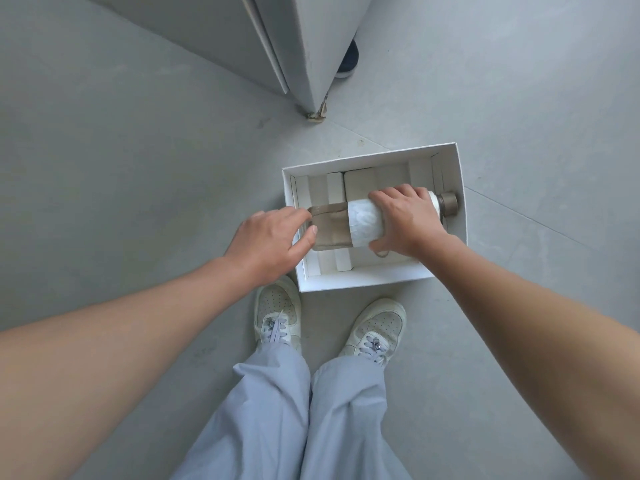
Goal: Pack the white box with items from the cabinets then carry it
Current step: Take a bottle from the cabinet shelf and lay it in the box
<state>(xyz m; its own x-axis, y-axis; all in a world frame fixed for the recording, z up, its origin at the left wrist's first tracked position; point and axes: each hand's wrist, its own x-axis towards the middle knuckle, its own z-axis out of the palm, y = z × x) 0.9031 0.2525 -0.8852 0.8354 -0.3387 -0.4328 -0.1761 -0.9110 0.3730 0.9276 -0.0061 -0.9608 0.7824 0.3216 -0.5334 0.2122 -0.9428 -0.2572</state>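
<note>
Now, right grip: right hand (405, 220) wraps the bottle (363, 223) from above, near its neck.
Left grip: left hand (266, 240) cups the sleeved base end, thumb on the sleeve.
Bottle: lying sideways inside the white box (363, 277), long axis along the box's length, cap (448, 202) by its right wall.
Nearer hand: right, over the box's middle.
Next move: probably settling it flat.
Neighbour: flat beige pack (360, 183) at the box's far side.

One box (363, 280), one bottle (363, 223), one pad (360, 183). One left hand (266, 240), one right hand (405, 220). Two white shoes (277, 306), one dark shoe (349, 58).
</note>
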